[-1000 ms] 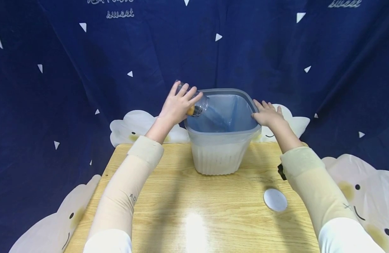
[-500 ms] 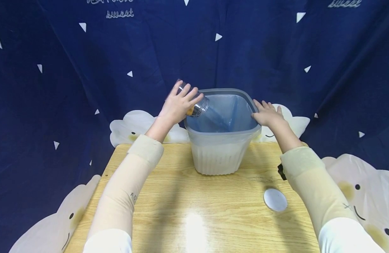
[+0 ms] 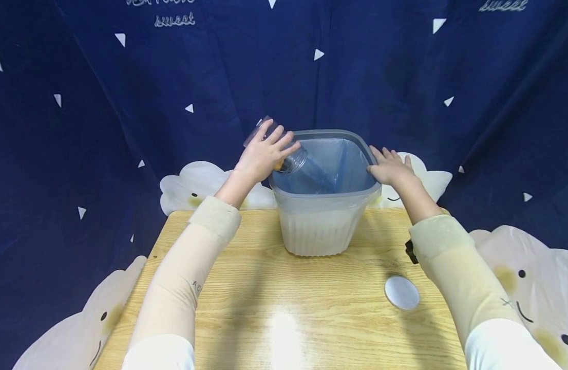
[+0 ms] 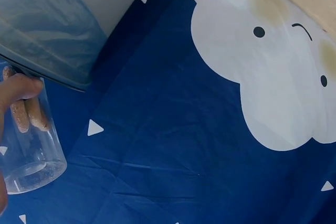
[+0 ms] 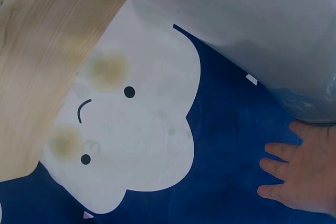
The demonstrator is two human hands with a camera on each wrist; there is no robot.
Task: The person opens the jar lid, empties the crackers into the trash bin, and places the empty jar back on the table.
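Note:
My left hand (image 3: 260, 156) grips a clear jar (image 3: 295, 158) with its fingers spread over the upper side. Tilted down to the right, its mouth overlaps the left rim of a bin (image 3: 327, 194). In the left wrist view the thumb (image 4: 23, 87) presses the jar (image 4: 44, 163); brown elongated shapes (image 4: 37, 114) show at its wall, but I cannot tell whether they are inside. A bluish bag (image 3: 330, 159) lines the bin. My right hand (image 3: 390, 167) rests at the bin's right rim, fingers spread and fairly straight, thumb touching the edge.
A round whitish lid-like disc (image 3: 401, 292) lies at the right on the wooden table (image 3: 247, 308). The bin stands near the table's far edge. Behind hangs a dark blue curtain (image 3: 228, 61) with white triangles and cloud faces.
My left hand has shifted slightly right with the jar, and the jar's tilt has changed a little. My right hand, the bin and the disc stay put.

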